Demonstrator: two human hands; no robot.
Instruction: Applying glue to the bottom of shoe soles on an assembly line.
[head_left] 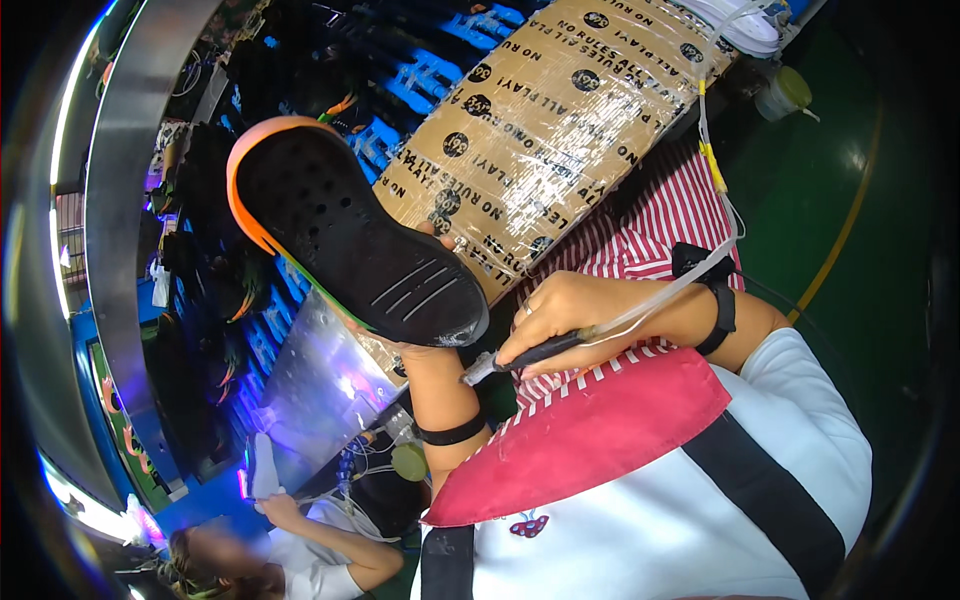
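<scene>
My left hand [418, 355] grips a shoe sole [350, 215] from beneath, its fingertips showing along the far edge. The sole's hollow inner face is turned up, black with small round holes toward the toe and several pale grooves at the heel. Its outer rim runs from orange to green. In my right hand [565, 312] is a dark-handled brush [540, 350] with a translucent tube running back along the forearm. The brush tip points left, near my left wrist and short of the heel; whether it touches anything I cannot tell.
A bench covered in printed brown cardboard [540, 130] under clear film lies beyond the sole. On the left runs a line with black and blue parts [420, 85]. A white shoe [750, 28] and a yellowish cup [790, 90] are far right. Another person [325, 550] holds a pale sole.
</scene>
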